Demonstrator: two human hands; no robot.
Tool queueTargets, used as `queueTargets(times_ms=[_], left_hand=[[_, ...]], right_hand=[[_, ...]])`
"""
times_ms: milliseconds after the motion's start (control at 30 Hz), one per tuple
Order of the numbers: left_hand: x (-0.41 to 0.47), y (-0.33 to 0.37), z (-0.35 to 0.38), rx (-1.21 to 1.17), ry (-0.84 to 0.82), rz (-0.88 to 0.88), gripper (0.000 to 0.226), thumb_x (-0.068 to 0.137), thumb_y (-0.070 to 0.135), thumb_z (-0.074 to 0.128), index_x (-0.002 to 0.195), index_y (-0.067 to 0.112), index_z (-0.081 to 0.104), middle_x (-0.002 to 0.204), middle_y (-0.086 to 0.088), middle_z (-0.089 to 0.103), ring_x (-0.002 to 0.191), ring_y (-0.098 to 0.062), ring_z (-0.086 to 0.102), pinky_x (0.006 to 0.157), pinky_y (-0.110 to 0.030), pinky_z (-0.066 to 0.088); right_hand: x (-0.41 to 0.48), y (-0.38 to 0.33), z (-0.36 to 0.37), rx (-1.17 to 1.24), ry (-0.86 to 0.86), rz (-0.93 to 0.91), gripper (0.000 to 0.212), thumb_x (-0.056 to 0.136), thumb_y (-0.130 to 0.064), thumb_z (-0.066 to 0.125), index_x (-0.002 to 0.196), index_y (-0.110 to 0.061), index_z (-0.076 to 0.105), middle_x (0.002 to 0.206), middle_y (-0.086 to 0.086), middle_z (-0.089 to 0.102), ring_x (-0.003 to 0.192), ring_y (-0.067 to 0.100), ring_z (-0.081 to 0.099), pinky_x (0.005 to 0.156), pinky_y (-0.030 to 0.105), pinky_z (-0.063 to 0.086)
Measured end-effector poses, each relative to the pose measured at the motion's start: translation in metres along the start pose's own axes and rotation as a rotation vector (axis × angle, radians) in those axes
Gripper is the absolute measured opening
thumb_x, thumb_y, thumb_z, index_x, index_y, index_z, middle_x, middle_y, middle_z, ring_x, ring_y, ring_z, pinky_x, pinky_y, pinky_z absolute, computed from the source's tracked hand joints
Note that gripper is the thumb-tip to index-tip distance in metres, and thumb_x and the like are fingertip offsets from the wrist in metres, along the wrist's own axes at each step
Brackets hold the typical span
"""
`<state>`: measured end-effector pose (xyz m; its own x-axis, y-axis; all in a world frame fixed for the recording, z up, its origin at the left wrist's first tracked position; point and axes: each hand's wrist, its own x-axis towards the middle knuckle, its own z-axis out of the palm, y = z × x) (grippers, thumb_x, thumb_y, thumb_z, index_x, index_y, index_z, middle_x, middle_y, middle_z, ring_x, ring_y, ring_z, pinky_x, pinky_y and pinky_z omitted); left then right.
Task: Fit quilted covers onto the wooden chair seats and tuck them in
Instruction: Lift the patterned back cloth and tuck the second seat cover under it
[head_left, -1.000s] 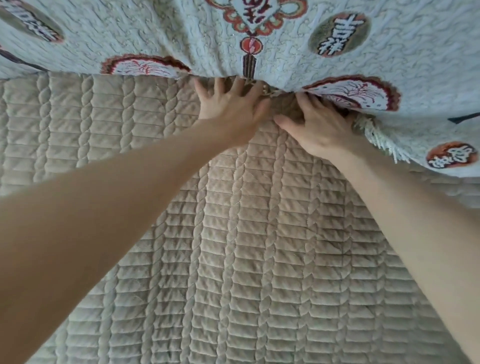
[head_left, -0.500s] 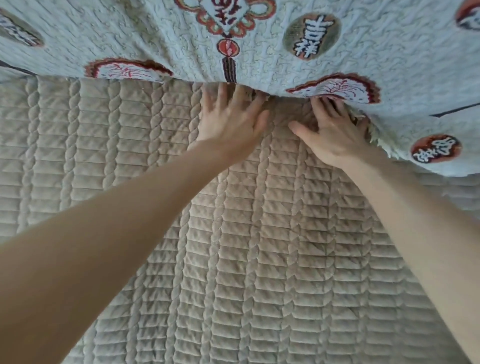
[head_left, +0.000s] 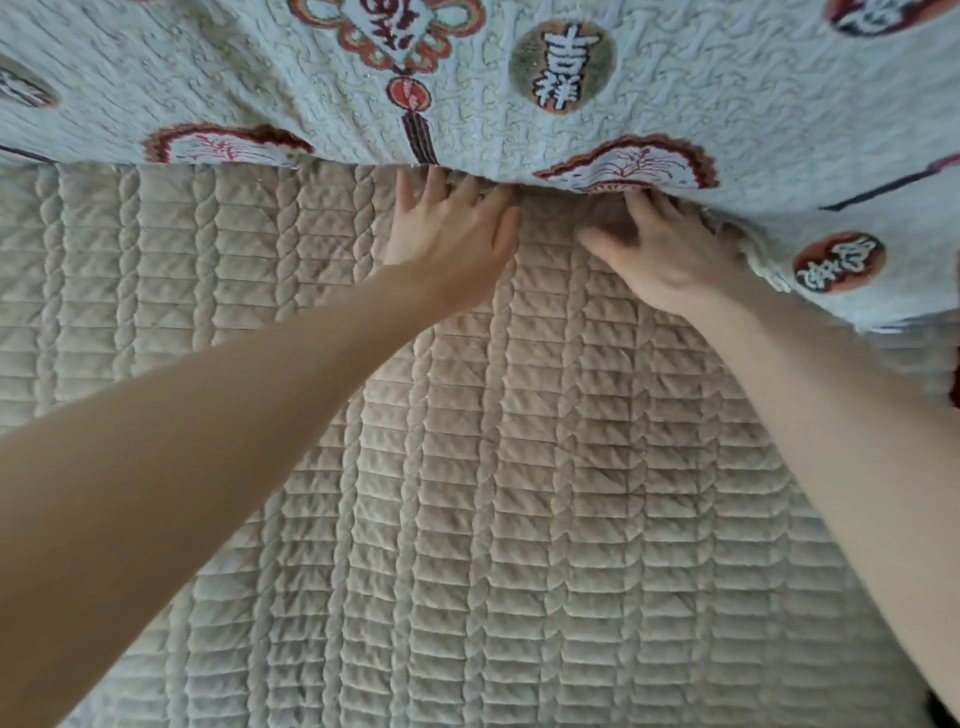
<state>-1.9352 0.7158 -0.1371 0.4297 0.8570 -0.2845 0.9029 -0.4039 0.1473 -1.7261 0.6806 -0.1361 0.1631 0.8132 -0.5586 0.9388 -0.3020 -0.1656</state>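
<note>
Item one, as I logged it from my remote station: a beige quilted cover (head_left: 467, 467), stitched in rows of small blocks divided by rope-like columns, lay spread flat across the seat and filled most of the view. Item two: a pale patterned cover (head_left: 753, 114) hung along the far edge, overlapping the back margin of the beige one. It bore red-rimmed fan motifs, a red knot with a tassel, and a round medallion (head_left: 562, 67) lettered 吉祥 in white. A second medallion (head_left: 839, 262) at the right carried characters I could not read at that angle. Item three: the left hand (head_left: 447, 239) lay palm down on the beige quilting, fingers straight and gripping nothing, with its tips at the seam where the two covers met. Item four: the right hand (head_left: 665, 254), just beside it, pressed flat with the thumb spread (its fingertips were hidden under the patterned edge), and no fabric was pinched that I could see. A white fringe (head_left: 758, 260) showed just right of that hand.
</note>
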Motion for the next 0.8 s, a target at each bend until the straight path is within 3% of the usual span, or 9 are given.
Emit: queueTargets(times_ms=[67,167,267,367,467,533,667,800], left_hand=[[-0.008,-0.002,0.003,-0.033,0.056,0.002,0.044,0.101,0.040,0.020,0.137,0.024,0.041,0.140,-0.005,0.043,0.138,-0.040,0.025,0.110,-0.060,0.017],[0.001,-0.007,0.005,-0.037,-0.041,-0.082,0.051,0.101,0.040,0.018,0.149,0.026,0.022,0.156,-0.001,0.021,0.143,-0.042,0.008,0.113,-0.061,0.005],[0.017,-0.005,0.007,0.009,-0.099,-0.093,0.054,0.099,0.043,0.017,0.150,0.028,0.016,0.156,-0.001,0.019,0.141,-0.045,0.009,0.112,-0.064,0.001],[0.010,-0.004,0.012,-0.010,-0.056,-0.103,0.053,0.099,0.043,0.017,0.150,0.029,0.018,0.156,-0.001,0.021,0.142,-0.046,0.006,0.113,-0.064,-0.002],[-0.012,0.014,0.009,-0.058,-0.020,-0.024,0.052,0.101,0.044,0.015,0.151,0.033,0.018,0.160,-0.001,0.013,0.146,-0.036,-0.001,0.116,-0.058,-0.004],[-0.019,0.034,0.008,-0.063,-0.019,0.080,0.051,0.102,0.044,0.013,0.152,0.033,0.017,0.161,0.000,0.007,0.148,-0.027,-0.003,0.117,-0.052,-0.004],[0.007,0.064,0.008,-0.040,-0.062,0.165,0.051,0.102,0.042,0.013,0.152,0.032,0.015,0.160,-0.001,0.014,0.147,-0.028,0.009,0.117,-0.055,0.003],[0.036,0.080,0.008,-0.011,-0.113,0.052,0.049,0.100,0.042,0.013,0.146,0.032,0.025,0.154,0.000,0.029,0.140,-0.032,0.025,0.112,-0.060,0.012]], right_hand=[[-0.002,0.003,0.004,-0.035,0.012,-0.024,0.083,0.089,-0.075,0.026,0.155,-0.030,0.004,0.163,-0.007,0.000,0.149,0.020,0.002,0.117,0.059,0.008],[-0.021,0.004,0.012,-0.005,0.073,-0.035,0.080,0.091,-0.073,0.025,0.155,-0.029,0.005,0.163,-0.008,-0.001,0.149,0.016,0.000,0.117,0.060,0.004],[-0.040,0.015,0.017,-0.016,0.090,0.037,0.080,0.091,-0.073,0.022,0.155,-0.030,-0.003,0.162,-0.011,-0.010,0.149,0.013,-0.009,0.115,0.061,-0.002],[-0.035,0.031,0.013,0.012,0.057,0.049,0.083,0.090,-0.074,0.024,0.154,-0.030,-0.003,0.162,-0.009,-0.007,0.149,0.018,-0.008,0.117,0.060,0.004],[-0.013,0.041,-0.003,0.072,0.042,0.057,0.080,0.090,-0.074,0.027,0.154,-0.032,0.004,0.163,-0.006,0.002,0.149,0.021,0.003,0.117,0.055,0.012],[-0.005,0.046,-0.005,0.057,0.017,0.055,0.081,0.090,-0.073,0.028,0.155,-0.032,0.003,0.163,-0.006,0.000,0.149,0.020,0.000,0.117,0.056,0.011],[-0.026,0.050,0.006,0.019,0.085,0.005,0.081,0.090,-0.074,0.026,0.155,-0.031,0.003,0.163,-0.009,-0.002,0.149,0.015,-0.004,0.117,0.059,0.008],[-0.044,0.083,0.006,0.024,0.066,0.025,0.081,0.091,-0.072,0.024,0.155,-0.030,-0.003,0.162,-0.013,-0.011,0.148,0.010,-0.011,0.117,0.057,0.008]])
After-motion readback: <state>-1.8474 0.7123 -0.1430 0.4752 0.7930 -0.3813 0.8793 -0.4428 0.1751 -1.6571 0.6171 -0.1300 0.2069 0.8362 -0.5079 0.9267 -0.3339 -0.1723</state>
